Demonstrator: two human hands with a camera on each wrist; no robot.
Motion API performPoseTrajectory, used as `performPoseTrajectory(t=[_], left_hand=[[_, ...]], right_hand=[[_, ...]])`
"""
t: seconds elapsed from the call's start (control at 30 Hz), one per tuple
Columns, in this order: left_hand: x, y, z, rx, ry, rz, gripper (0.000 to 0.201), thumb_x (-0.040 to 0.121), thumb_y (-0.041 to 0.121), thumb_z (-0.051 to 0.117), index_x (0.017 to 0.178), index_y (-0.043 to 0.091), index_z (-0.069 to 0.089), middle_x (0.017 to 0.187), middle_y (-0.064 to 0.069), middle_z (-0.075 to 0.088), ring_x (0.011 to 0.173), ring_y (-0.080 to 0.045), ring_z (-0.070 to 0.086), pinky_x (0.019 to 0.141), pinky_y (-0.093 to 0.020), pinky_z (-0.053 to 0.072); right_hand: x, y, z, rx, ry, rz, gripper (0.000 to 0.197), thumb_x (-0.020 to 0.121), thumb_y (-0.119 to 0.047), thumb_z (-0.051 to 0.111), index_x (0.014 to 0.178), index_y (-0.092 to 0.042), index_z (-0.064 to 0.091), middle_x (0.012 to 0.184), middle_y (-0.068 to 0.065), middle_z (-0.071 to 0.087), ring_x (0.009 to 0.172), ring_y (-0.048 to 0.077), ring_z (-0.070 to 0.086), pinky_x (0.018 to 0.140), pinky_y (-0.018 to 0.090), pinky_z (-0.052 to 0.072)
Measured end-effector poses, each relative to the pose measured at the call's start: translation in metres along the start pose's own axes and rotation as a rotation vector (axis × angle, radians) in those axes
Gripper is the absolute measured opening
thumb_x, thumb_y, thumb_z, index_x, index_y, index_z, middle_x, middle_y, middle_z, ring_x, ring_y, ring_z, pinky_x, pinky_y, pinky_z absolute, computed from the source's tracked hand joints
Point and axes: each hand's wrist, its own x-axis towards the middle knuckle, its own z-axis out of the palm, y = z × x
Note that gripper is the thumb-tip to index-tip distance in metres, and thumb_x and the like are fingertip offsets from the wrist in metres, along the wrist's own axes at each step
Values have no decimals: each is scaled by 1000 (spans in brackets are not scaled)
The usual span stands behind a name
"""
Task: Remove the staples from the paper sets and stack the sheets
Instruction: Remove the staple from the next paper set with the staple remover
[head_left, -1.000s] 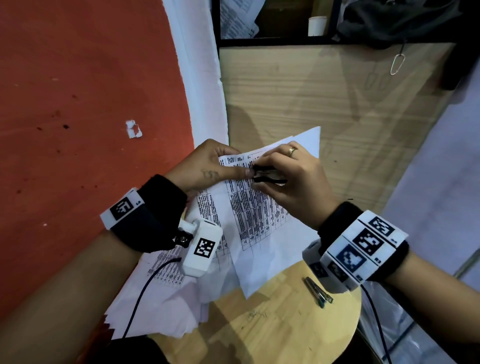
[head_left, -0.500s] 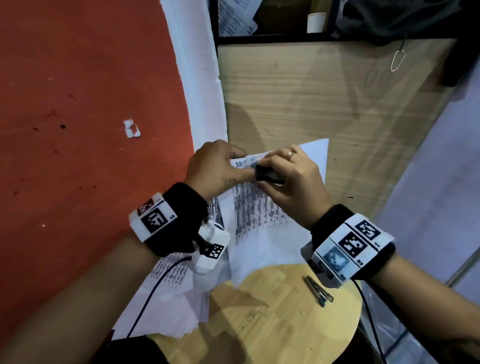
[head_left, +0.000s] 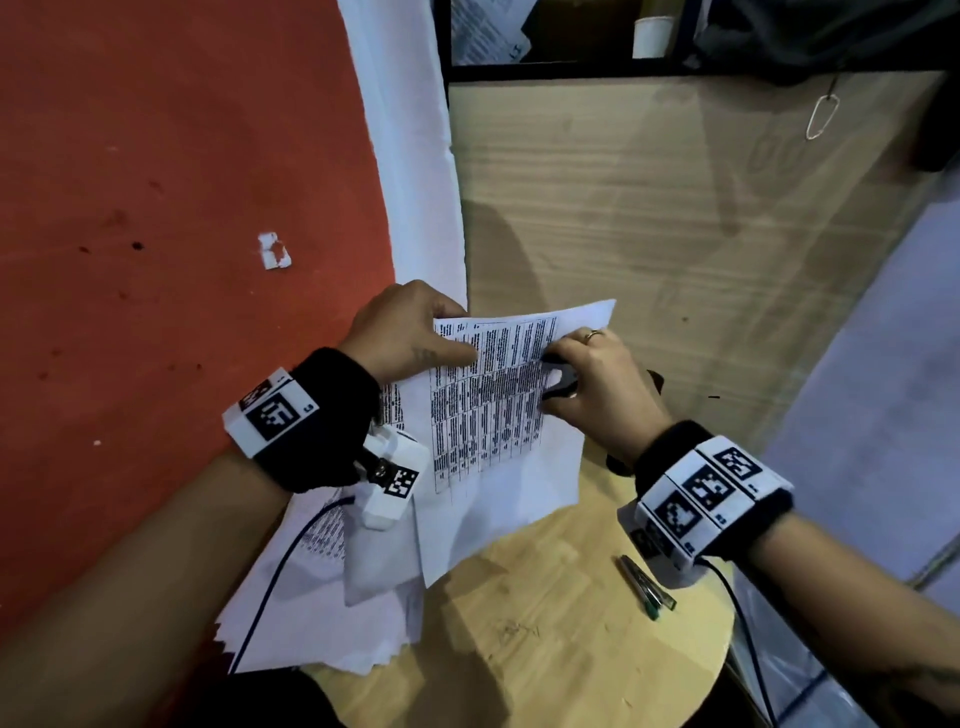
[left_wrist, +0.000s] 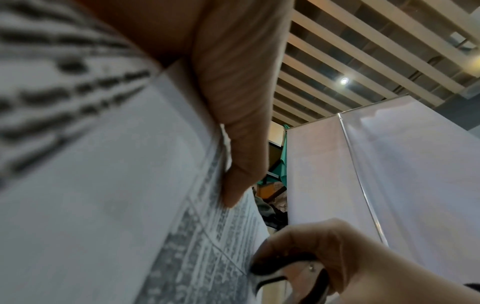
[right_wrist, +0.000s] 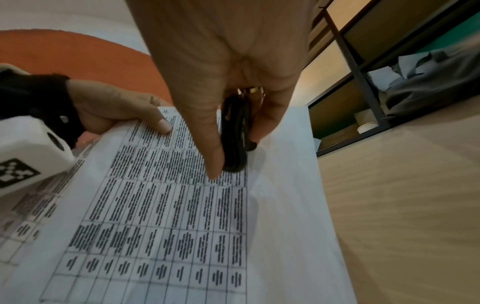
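A printed paper set (head_left: 493, 415) with a table of text is held up above the round wooden table (head_left: 545, 649). My left hand (head_left: 410, 332) pinches its top left corner, thumb on the printed face (right_wrist: 161, 123). My right hand (head_left: 597, 379) grips a black staple remover (head_left: 558, 382) against the sheet's upper right part; the right wrist view shows the staple remover (right_wrist: 233, 139) between thumb and fingers. Its metal jaws show in the left wrist view (left_wrist: 280, 271). No staple is visible. A loose stack of sheets (head_left: 322, 613) lies below my left wrist.
A green-tipped pen (head_left: 647, 587) lies on the table's right side. A wooden panel (head_left: 675, 234) and a shelf with a paper cup (head_left: 652, 34) stand behind. An orange wall (head_left: 156, 260) is on the left, a white partition (left_wrist: 389, 164) on the right.
My right hand with the staple remover has slid right, away from my left thumb. The paper set has spread wider between the two hands and now faces me more squarely.
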Motion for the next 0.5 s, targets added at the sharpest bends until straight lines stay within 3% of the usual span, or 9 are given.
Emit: performPoseTrajectory(t=[0.13, 0.23, 0.3, 0.37, 0.43, 0.5], left_hand=[[2, -5, -2, -19, -54, 6, 37, 48, 53, 66, 80, 36, 71, 75, -7, 74, 78, -29, 70, 77, -47, 55], [3, -7, -1, -18, -112, 29, 20, 50, 50, 71, 68, 42, 72, 74, -1, 74, 72, -21, 68, 79, -46, 55], [5, -7, -1, 5, -113, 55, 17, 52, 47, 72, 69, 43, 72, 76, 3, 75, 74, -17, 68, 81, -44, 55], [6, -10, 0, 35, -120, 69, 22, 55, 45, 72, 76, 40, 71, 80, 5, 75, 81, -19, 70, 83, -43, 54], [7, -12, 1, 93, -122, 73, 22, 56, 51, 71, 76, 43, 69, 76, 10, 72, 82, -22, 69, 82, -42, 53], [9, -7, 2, 250, -114, 85, 20, 61, 57, 72, 69, 39, 67, 59, 15, 58, 74, -27, 61, 74, -35, 49]], right_hand=[[4, -1, -10, 123, 32, -72, 43, 57, -9, 81, 98, -8, 68, 141, 17, 38, 107, 32, 56, 86, 36, 48], [9, -2, -20, 150, -77, -121, 45, 55, -12, 85, 97, -11, 70, 150, 11, 27, 115, 19, 52, 86, 21, 40], [14, -5, -24, 150, -162, -127, 48, 52, -16, 88, 96, -12, 71, 140, 10, 42, 114, 19, 53, 84, 17, 37], [17, -8, -26, 151, -194, -128, 49, 50, -17, 89, 95, -10, 72, 115, 10, 59, 102, 22, 57, 79, 20, 39], [17, -11, -28, 162, -188, -113, 48, 50, -17, 89, 94, -10, 72, 99, 8, 63, 92, 21, 58, 76, 24, 40], [16, -13, -30, 157, -189, -104, 48, 51, -18, 89, 95, -11, 72, 96, 7, 63, 90, 19, 58, 76, 24, 41]])
